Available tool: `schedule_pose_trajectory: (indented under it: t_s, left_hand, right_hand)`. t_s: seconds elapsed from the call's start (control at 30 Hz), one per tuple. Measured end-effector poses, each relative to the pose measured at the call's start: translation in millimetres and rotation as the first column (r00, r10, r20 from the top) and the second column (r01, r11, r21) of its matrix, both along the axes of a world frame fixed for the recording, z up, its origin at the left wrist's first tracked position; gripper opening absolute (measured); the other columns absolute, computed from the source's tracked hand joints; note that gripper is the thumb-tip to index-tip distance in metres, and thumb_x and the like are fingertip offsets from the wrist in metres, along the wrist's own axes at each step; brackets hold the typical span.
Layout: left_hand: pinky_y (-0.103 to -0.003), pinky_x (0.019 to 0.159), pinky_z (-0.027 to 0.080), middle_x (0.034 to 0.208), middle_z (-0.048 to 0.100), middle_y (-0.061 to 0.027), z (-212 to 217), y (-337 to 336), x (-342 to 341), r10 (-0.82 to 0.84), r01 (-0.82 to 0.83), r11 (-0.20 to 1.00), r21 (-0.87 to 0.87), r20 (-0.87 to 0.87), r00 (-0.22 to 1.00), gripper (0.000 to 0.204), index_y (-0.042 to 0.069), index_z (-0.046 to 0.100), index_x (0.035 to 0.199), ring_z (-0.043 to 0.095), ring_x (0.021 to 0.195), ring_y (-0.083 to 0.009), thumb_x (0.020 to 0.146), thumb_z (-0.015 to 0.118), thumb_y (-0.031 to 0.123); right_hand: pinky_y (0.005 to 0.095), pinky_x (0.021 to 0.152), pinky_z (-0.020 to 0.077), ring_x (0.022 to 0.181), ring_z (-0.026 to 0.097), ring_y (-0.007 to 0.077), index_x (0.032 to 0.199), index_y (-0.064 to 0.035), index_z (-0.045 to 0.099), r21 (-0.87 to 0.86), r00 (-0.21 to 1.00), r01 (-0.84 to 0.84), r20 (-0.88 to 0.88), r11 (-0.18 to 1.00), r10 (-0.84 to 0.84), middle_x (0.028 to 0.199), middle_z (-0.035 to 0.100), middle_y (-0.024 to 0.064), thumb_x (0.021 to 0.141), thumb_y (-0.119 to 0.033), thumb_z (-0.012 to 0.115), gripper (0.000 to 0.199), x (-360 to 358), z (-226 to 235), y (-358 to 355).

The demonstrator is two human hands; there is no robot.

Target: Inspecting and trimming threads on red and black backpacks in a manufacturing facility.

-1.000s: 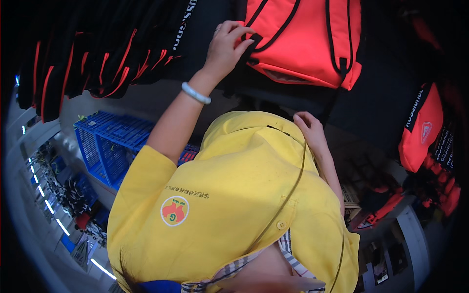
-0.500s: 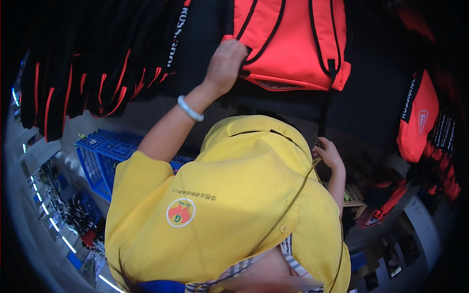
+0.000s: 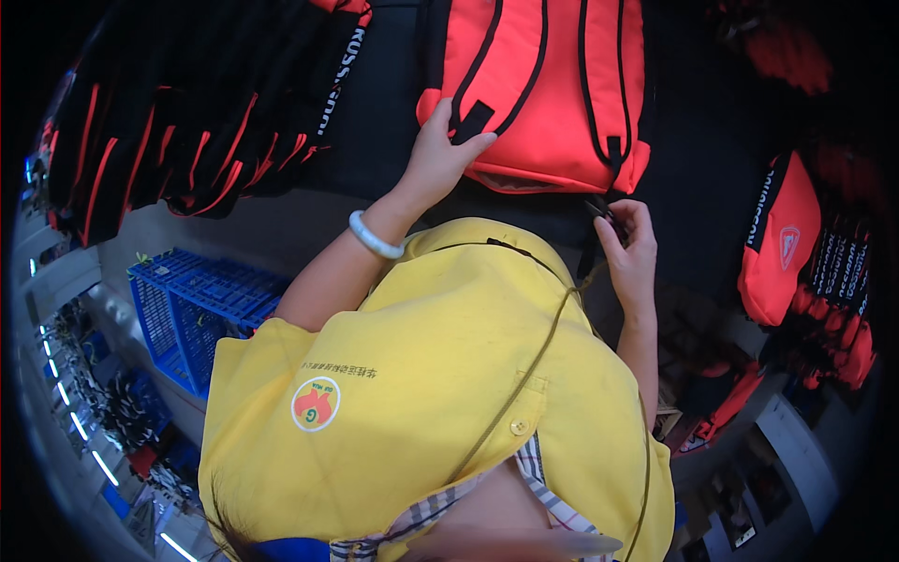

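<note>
A bright red backpack (image 3: 552, 140) with black-edged shoulder straps lies on a dark surface, its bottom toward me. At its lower left corner rests my left hand (image 3: 438, 159), thumb and index finger spread beside the black patch at the strap's end; its other fingers are mostly hidden. My right hand (image 3: 633, 245) is closed on a small dark tool (image 3: 597, 207) just below the lower right corner. What kind of tool it is cannot be made out. A brown cord (image 3: 524, 393) runs from my neck to that hand. Black webbing (image 3: 588, 253) hangs beside it.
Several black bags with red trim (image 3: 201, 159) stand in a row at the left. A blue plastic crate (image 3: 178, 318) is below them. At the right lies a red and black pouch (image 3: 782, 248), with more red and black pieces (image 3: 838, 318) behind it.
My right hand has risen with the small dark tool to the backpack's lower right corner. My left hand's thumb and index finger have spread beside the strap end. The backpack appears slightly lower and farther left.
</note>
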State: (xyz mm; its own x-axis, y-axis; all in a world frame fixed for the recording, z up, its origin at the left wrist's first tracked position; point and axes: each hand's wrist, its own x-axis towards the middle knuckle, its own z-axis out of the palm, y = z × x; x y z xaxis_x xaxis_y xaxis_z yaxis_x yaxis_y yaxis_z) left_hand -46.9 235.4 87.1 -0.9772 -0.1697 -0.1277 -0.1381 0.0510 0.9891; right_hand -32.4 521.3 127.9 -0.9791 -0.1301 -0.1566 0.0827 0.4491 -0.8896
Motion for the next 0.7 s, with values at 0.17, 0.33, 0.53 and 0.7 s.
schedule_pose_trajectory:
  t_s: [0.17, 0.33, 0.53, 0.7]
  left_hand:
    - [-0.018, 0.049, 0.031, 0.078, 0.053, 0.0037, 46.6, -0.7, 30.0, -0.029, -0.047, 0.922, 0.385, 0.188, 0.982, 0.03, 0.005, 0.053, 0.112, 0.04, 0.055, -0.0024, 0.086, 0.068, 0.005]
    - [-0.017, 0.049, 0.031, 0.084, 0.056, 0.0058, 73.0, 5.7, 56.8, -0.101, 0.009, 0.897, 0.443, 0.186, 0.977, 0.035, 0.005, 0.054, 0.118, 0.041, 0.058, 0.0002, 0.086, 0.069, 0.006]
    - [-0.021, 0.074, 0.046, 0.102, 0.063, -0.0009, 84.7, 4.7, 64.2, -0.086, 0.007, 0.891, 0.454, 0.156, 0.984, 0.039, 0.002, 0.053, 0.122, 0.057, 0.084, -0.0046, 0.086, 0.068, 0.005]
    - [-0.026, 0.093, 0.045, 0.114, 0.064, -0.005, 88.9, 6.9, 68.5, -0.095, 0.032, 0.912, 0.409, 0.134, 0.986, 0.041, -0.001, 0.051, 0.124, 0.057, 0.104, -0.0084, 0.087, 0.067, 0.005]
  right_hand:
    - [0.0224, 0.058, 0.0419, 0.062, 0.05, 0.0066, 0.092, 0.0003, 0.061, -0.064, 0.992, -0.107, -0.073, 0.992, 0.102, 0.071, 0.059, 0.0021, 0.085, -0.011, 0.071, 0.016, -2.8, 8.8, -34.8]
    - [0.0234, 0.053, 0.0409, 0.056, 0.05, 0.0084, 0.091, 0.0012, 0.061, -0.028, 0.935, -0.221, -0.289, 0.975, 0.204, 0.066, 0.058, 0.0053, 0.085, -0.009, 0.072, 0.016, -4.2, 17.3, -54.0]
    - [0.0252, 0.051, 0.0423, 0.055, 0.054, 0.0125, 0.09, 0.0002, 0.06, 0.063, 0.852, -0.331, -0.408, 0.941, 0.327, 0.066, 0.058, 0.0062, 0.084, -0.011, 0.074, 0.019, -17.3, 37.0, -68.0]
    - [0.0262, 0.052, 0.0437, 0.056, 0.057, 0.0155, 0.089, -0.0014, 0.06, 0.141, 0.813, -0.363, -0.434, 0.921, 0.387, 0.068, 0.06, 0.007, 0.082, -0.014, 0.075, 0.021, -25.2, 42.4, -79.2]
